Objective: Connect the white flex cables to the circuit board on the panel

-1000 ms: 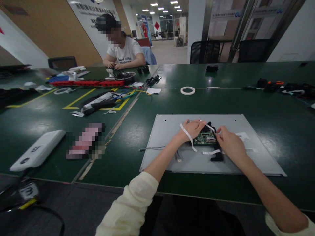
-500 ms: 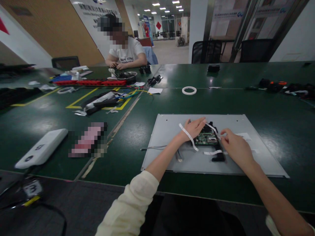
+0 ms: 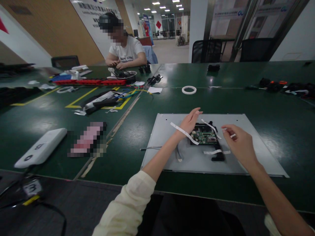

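A grey metal panel (image 3: pixel 169 157) lies flat on the green table (image 3: pixel 137 131). A small green circuit board (image 3: pixel 203 136) sits on it, with white flat ribbon cables (image 3: pixel 214 152) and a black bracket (image 3: pixel 217 158) around it. My left hand (image 3: pixel 189 123) hovers just left of the board, fingers stretched out and holding nothing. A white ribbon (image 3: pixel 183 132) runs slantwise past its wrist. My right hand (image 3: pixel 237 144) hangs right of the board, its fingers curled and pinching a small white strip (image 3: pixel 232 135).
A white tape ring (image 3: pixel 189 89) lies beyond the panel. A white flat device (image 3: pixel 40 148) rests at the left. Across the table sits another person (image 3: pixel 126 50) working beside a red tray (image 3: pixel 88 82) and coloured wires (image 3: pixel 129 93). Black tools (image 3: pixel 270 85) lie at the far right.
Both hands have lifted off the circuit board. My left hand rose and opened, with the ribbon swinging left. My right hand drew back to the right with a white strip in its fingers.
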The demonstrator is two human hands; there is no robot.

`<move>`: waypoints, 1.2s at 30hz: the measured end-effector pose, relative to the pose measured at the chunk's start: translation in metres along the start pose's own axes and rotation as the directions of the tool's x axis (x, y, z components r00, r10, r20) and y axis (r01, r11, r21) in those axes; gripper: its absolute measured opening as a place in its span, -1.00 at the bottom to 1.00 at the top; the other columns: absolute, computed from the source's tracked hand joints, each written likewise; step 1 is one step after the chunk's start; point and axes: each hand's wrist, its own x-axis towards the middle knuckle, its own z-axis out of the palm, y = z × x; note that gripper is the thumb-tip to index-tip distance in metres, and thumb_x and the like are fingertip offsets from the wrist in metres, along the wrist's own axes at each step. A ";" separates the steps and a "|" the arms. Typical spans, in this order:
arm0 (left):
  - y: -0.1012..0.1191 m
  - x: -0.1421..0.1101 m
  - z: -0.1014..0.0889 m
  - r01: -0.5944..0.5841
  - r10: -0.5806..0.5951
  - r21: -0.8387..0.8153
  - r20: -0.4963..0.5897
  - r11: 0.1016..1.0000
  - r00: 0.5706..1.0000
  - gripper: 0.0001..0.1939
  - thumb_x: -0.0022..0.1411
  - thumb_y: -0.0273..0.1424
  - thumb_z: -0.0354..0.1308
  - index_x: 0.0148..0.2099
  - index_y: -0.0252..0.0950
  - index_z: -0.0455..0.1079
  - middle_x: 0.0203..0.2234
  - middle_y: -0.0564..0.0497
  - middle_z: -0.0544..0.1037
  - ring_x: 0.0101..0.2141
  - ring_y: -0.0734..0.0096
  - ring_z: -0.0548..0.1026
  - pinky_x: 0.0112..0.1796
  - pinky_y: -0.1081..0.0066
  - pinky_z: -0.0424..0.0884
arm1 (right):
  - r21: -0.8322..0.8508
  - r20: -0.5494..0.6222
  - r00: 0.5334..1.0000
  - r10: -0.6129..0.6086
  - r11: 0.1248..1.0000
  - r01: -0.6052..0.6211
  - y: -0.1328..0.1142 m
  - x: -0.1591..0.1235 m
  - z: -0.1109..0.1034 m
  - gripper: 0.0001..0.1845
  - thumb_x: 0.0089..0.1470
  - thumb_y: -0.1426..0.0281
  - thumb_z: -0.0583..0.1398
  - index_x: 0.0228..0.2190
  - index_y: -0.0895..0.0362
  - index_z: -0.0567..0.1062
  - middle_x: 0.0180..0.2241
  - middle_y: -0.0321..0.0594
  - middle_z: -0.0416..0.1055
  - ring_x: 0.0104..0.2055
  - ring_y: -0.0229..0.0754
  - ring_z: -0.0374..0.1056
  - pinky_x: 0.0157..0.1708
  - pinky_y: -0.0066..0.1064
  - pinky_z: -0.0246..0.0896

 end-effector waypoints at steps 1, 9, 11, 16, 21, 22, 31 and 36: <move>0.003 0.000 0.000 0.002 -0.003 -0.023 -0.028 1.000 1.000 -0.53 0.38 -0.20 -0.39 0.20 -0.26 0.06 0.08 -0.06 0.38 0.14 0.42 0.24 0.14 0.30 0.07 | 0.026 -0.008 0.998 -0.068 0.997 0.068 -0.005 -0.001 0.000 -0.75 0.13 0.33 0.06 -0.20 0.12 0.45 -0.34 -0.20 0.41 -0.40 -0.24 0.31 -0.46 -0.46 0.18; 0.010 -0.002 0.000 0.012 -0.028 -0.128 -0.126 0.992 0.992 -0.51 0.38 -0.23 -0.48 0.13 -0.29 0.11 0.03 -0.06 0.43 0.14 0.43 0.25 0.17 0.27 0.03 | -0.062 0.085 0.731 -0.677 0.728 0.682 -0.025 -0.009 0.010 -0.61 0.07 0.54 0.12 -0.04 0.09 0.39 -0.06 -0.09 0.34 -0.08 -0.13 0.28 -0.13 -0.25 0.28; 0.008 -0.002 0.000 0.027 -0.039 -0.112 -0.113 0.993 0.993 -0.49 0.38 -0.23 -0.51 0.14 -0.28 0.11 0.04 -0.05 0.42 0.14 0.43 0.24 0.17 0.27 0.04 | -0.085 0.098 0.700 -0.708 0.695 0.714 -0.028 -0.010 0.012 -0.63 0.08 0.54 0.12 -0.05 0.07 0.41 -0.08 -0.11 0.36 -0.08 -0.14 0.29 -0.11 -0.25 0.28; 0.015 -0.007 0.002 0.030 -0.038 -0.092 -0.080 0.995 0.996 -0.49 0.38 -0.21 -0.49 0.14 -0.29 0.12 0.04 -0.05 0.42 0.13 0.43 0.26 0.16 0.29 0.06 | -0.075 0.116 0.645 -0.755 0.641 0.764 -0.033 -0.011 0.014 -0.66 0.10 0.55 0.14 -0.08 0.08 0.45 -0.11 -0.15 0.41 -0.06 -0.16 0.31 -0.07 -0.27 0.27; 0.018 -0.011 0.005 0.029 -0.036 -0.098 -0.067 0.995 0.997 -0.52 0.38 -0.21 -0.42 0.10 -0.28 0.18 0.02 -0.04 0.44 0.11 0.42 0.27 0.16 0.30 0.06 | -0.058 0.093 0.629 -0.772 0.627 0.777 -0.033 -0.013 0.012 -0.68 0.08 0.58 0.14 -0.11 0.13 0.46 -0.10 -0.15 0.43 -0.06 -0.18 0.32 -0.08 -0.30 0.28; 0.017 -0.011 0.005 0.030 -0.037 -0.099 -0.068 0.995 0.997 -0.53 0.38 -0.21 -0.41 0.10 -0.28 0.18 0.02 -0.04 0.44 0.11 0.42 0.28 0.16 0.30 0.07 | -0.052 0.075 0.635 -0.769 0.633 0.773 -0.033 -0.013 0.012 -0.69 0.07 0.59 0.15 -0.12 0.14 0.47 -0.11 -0.15 0.43 -0.07 -0.19 0.33 -0.08 -0.31 0.28; -0.008 -0.004 -0.026 0.013 0.007 0.181 -0.108 0.983 0.994 -0.62 0.23 -0.38 -0.05 0.08 -0.36 0.21 0.03 -0.13 0.40 0.04 0.30 0.34 0.03 0.30 0.25 | 0.009 -0.203 0.831 -0.519 0.847 0.531 -0.030 -0.010 0.006 -0.78 0.04 0.55 0.18 -0.26 0.07 0.50 -0.25 -0.23 0.47 -0.21 -0.22 0.38 -0.19 -0.33 0.31; -0.003 -0.030 -0.057 -0.047 -0.029 0.429 0.170 0.902 0.985 -0.24 0.03 -0.26 0.17 0.23 -0.42 0.03 0.15 -0.27 0.22 0.13 0.09 0.22 0.11 0.18 0.13 | -0.041 -0.261 0.885 -0.385 0.921 0.388 -0.027 -0.008 0.004 -0.83 0.07 0.50 0.16 -0.29 0.09 0.51 -0.26 -0.20 0.47 -0.21 -0.19 0.38 -0.15 -0.30 0.29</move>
